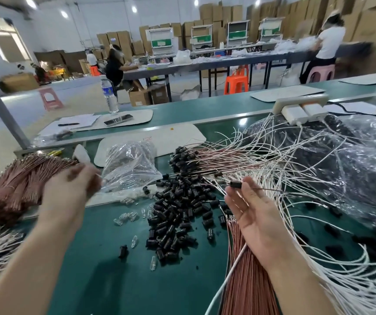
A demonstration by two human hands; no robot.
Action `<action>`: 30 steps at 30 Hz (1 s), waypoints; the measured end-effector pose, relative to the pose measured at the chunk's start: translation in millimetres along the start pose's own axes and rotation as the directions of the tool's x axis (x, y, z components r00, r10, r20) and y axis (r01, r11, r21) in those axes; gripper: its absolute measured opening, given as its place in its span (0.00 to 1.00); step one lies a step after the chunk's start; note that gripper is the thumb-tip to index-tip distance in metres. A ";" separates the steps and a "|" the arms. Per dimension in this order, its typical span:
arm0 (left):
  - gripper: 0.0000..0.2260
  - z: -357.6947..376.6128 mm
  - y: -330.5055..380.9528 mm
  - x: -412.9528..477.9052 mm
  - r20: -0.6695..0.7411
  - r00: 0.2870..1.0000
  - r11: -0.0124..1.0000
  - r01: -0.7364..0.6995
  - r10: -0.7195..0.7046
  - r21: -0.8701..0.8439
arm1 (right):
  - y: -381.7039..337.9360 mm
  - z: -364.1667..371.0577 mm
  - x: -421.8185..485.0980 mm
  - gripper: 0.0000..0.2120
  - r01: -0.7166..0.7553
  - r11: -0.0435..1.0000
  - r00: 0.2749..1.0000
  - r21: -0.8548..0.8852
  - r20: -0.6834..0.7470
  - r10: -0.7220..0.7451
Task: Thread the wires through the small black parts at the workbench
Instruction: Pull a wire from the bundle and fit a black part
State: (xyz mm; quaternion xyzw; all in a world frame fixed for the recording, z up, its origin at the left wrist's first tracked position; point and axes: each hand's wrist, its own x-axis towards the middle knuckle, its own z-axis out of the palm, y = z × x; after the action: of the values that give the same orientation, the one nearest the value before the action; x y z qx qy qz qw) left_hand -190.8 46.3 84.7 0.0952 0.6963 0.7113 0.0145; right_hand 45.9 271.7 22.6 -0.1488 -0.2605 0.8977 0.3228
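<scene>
At far left a bundle of brown wires lies on the green surface, unthreaded. The left grip hovers just beside it, blurred; I cannot tell whether its curled fingers pinch anything. In the centre sits a big pile of loose black parts, with threaded assemblies fanned out behind it. The right grip pinches one black part at its fingertips, a thin wire running out of it to the right, and a second wire bundle lies beneath the palm. I judge the task partway: many pieces are done and many more remain.
</scene>
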 end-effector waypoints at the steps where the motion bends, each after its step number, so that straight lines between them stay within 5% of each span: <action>1: 0.05 6.0 -12.4 -15.3 0.081 0.994 0.993 0.081 -0.074 -0.090 | 3.2 1.2 0.3 0.08 -0.020 1.000 1.000 -0.005 0.010 0.020; 5: 0.11 42.3 -49.3 -63.9 0.272 0.945 0.868 0.284 -0.182 -0.407 | 14.5 3.6 1.1 0.12 -0.068 0.996 0.997 -0.055 0.020 0.069; 10: 0.09 78.4 -70.8 -94.5 0.266 0.954 0.802 0.265 -0.138 -0.535 | 22.7 -0.2 3.9 0.13 -0.080 0.988 0.996 -0.135 0.015 0.082; 21: 0.02 83.0 -74.0 -116.2 0.215 0.966 0.962 -0.086 0.144 -0.258 | 42.1 0.8 7.6 0.11 -0.016 0.942 1.000 -0.335 -0.020 0.010; 30: 0.03 84.6 -75.5 -118.1 0.212 0.963 0.971 -0.119 0.164 -0.209 | 46.0 2.4 5.8 0.08 -0.029 0.940 0.999 -0.339 0.012 0.035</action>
State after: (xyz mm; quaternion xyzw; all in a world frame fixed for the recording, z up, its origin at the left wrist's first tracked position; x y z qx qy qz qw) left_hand -70.2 114.0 -2.9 0.2240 0.6088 0.7593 0.0524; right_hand 17.4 244.5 -1.9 -0.1984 -0.4113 0.8459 0.2755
